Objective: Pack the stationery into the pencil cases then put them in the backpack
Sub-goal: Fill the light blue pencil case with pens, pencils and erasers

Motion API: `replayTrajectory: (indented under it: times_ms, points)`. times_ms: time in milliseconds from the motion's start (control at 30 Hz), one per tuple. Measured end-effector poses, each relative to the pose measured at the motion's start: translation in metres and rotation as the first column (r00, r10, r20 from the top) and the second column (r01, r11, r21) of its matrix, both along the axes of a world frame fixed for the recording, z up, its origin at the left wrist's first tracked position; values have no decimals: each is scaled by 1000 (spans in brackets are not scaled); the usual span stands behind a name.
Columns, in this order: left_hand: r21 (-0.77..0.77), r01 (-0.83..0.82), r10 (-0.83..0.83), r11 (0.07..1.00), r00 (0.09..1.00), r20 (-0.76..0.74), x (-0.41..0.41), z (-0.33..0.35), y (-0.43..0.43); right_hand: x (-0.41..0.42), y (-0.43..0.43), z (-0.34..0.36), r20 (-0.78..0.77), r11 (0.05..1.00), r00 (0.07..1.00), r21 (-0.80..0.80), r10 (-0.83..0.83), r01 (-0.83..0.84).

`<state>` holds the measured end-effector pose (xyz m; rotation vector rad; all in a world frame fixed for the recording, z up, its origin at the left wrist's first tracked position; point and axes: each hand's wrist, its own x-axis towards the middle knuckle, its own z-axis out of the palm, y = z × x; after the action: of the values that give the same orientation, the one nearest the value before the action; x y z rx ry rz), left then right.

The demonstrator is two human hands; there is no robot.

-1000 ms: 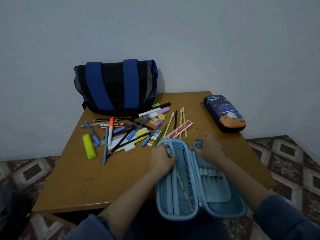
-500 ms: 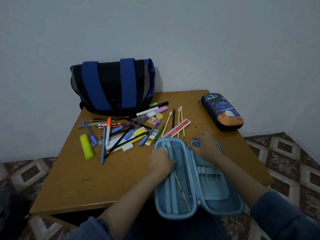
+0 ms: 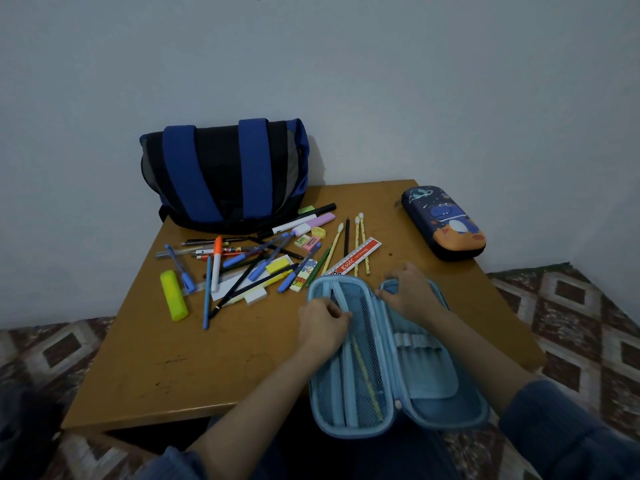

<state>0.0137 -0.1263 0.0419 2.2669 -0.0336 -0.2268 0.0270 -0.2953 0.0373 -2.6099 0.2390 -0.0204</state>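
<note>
**OPEN CASE, POCKET ACCESS: HAZARDS AT THIS STAGE**

Well to the left of the light blue pencil case (image 3: 450,417) lies the yellow highlighter (image 3: 174,295). Between it and the case, the loose stationery (image 3: 263,261) lies crossed and overlapping on the table (image 3: 207,368). The backpack (image 3: 221,174) stands beyond the case and to its left. Nothing in the pile is packed yet.

Your left hand (image 3: 320,327) rests on the case's left half. Finger and thumb are closed in a pinch on the mesh pocket (image 3: 363,341) at its zip line. It cannot be told whether they have the pull tab itself. One yellow pencil (image 3: 367,379) lies inside the pocket. Your right hand (image 3: 412,292) curls over the far end of the case's right half and grips it there.

Hazards:
- The case's near end overhangs the table edge. If you release both hands, it may tip towards your lap.
- A hard tug at the zip line may snag the mesh.
- Reaching left into the crossed pens may roll some off the table.

The ruler (image 3: 356,258) lies just beyond the case's far end. The dark pencil case (image 3: 445,223) sits closed, well apart to the right.
</note>
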Motion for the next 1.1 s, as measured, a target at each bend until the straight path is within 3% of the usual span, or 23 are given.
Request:
replayTrajectory:
  times_ms: [267,433,500,800,1100]
  points:
    - [-93,-41,31,995,994,-106,9,4,-5,0,-2,-1,-21,1000,1000,13,-4,4]
    - [97,-57,41,994,987,153,49,25,10,-2,-4,0,-12,999,1000,36,-6,7]
    - [142,-65,37,988,982,186,68,28,13,-1,-5,1,-2,999,1000,49,-13,13]
    - [388,-38,-20,921,989,145,121,7,-8,3,-9,1,-20,999,1000,33,-19,20]
    - [469,2,-47,883,995,85,133,3,-26,3,-10,-4,3,999,1000,51,-17,17]
